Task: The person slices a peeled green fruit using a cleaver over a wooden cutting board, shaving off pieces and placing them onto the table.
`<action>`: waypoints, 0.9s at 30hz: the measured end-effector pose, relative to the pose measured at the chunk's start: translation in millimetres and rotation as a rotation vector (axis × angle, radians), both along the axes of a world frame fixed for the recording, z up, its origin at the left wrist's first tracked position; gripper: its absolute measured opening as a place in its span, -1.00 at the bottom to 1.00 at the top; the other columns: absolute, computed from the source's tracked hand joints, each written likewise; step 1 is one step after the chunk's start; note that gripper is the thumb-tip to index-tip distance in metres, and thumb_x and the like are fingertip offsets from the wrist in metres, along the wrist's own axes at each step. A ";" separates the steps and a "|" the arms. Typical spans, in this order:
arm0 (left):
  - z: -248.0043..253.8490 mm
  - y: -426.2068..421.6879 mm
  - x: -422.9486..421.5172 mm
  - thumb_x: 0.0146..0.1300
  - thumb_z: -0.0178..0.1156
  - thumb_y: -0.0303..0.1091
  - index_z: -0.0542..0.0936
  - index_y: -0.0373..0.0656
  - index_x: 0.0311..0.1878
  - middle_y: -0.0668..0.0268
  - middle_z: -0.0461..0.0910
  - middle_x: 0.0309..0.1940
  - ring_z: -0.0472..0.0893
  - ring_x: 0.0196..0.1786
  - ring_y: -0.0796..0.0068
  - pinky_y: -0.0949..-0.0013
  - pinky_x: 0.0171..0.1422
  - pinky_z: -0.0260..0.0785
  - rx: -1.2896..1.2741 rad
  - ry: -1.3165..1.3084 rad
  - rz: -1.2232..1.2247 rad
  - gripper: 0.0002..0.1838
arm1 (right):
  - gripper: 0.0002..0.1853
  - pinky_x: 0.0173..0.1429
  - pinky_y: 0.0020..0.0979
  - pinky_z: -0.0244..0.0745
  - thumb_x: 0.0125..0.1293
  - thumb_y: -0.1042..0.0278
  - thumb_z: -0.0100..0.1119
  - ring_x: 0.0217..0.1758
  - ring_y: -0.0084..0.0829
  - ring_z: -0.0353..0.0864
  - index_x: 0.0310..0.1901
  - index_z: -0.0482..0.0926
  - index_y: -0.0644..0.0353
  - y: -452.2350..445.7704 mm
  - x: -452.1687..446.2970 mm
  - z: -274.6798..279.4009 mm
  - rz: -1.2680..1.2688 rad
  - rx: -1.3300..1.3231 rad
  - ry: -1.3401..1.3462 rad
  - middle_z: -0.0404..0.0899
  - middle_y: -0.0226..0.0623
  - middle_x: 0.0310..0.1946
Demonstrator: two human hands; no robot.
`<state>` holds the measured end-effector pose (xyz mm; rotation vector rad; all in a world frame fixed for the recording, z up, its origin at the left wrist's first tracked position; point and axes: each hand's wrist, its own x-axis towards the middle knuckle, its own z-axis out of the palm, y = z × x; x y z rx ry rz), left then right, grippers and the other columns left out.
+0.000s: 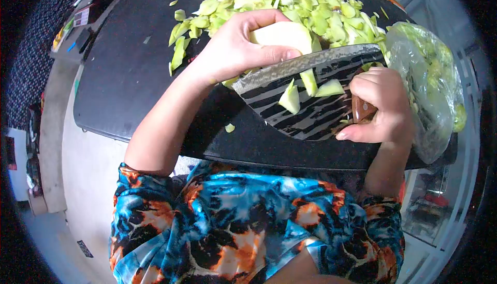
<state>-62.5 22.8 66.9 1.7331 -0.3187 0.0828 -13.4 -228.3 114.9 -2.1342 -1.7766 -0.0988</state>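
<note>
A large pale, peeled vegetable point(283, 35) is held by my left hand point(243, 43), thumb along its near side and fingers over the top. My right hand point(385, 103) is closed round the brown wooden handle point(362, 109) of a wide cleaver point(316, 113). The blade, dark with light stripes, lies tilted just below the vegetable, its pale edge towards it. Several light green slices point(291, 98) rest on the blade. Behind both hands spreads a heap of green and white slices point(331, 12). The underside of the vegetable is partly hidden by the blade.
The black table point(124, 77) carries everything. At its right edge stands a clear plastic bag point(427, 77) with green produce inside. One small green scrap point(230, 128) lies near the front edge. Further left, a side surface holds a blue item point(72, 46) and other small objects.
</note>
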 end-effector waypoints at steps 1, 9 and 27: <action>0.0 -0.4 0.2 -0.03 0.37 -0.28 0.54 -0.17 -0.19 0.45 0.59 -0.34 0.52 -0.27 0.73 0.57 -0.10 0.36 0.010 -0.003 0.008 -0.66 | -0.47 -0.53 -0.26 0.23 -0.30 -0.06 0.48 -0.62 -0.13 0.42 -0.64 0.31 0.13 -0.5 0.2 0.6 -0.002 -0.016 0.006 0.35 -0.27 -0.73; -5.1 1.2 1.7 0.01 0.37 -0.29 0.55 -0.19 -0.16 0.48 0.59 -0.31 0.53 -0.24 0.74 0.58 -0.10 0.37 -0.043 0.032 -0.047 -0.66 | -0.47 -0.53 -0.26 0.22 -0.26 -0.02 0.46 -0.63 -0.13 0.40 -0.66 0.29 0.16 -4.8 10.6 -6.3 -0.075 -0.019 0.115 0.33 -0.26 -0.74; -6.5 -4.3 0.3 -0.10 0.48 -0.16 0.50 -0.20 -0.08 0.39 0.56 -0.24 0.50 -0.16 0.62 0.49 -0.01 0.34 0.243 -0.084 0.048 -0.46 | -0.47 -0.41 -0.60 0.20 0.25 -0.19 0.05 -0.49 -0.68 0.25 -0.44 0.42 0.24 -40.1 44.3 -27.5 -0.380 0.536 0.271 0.33 -0.55 -0.51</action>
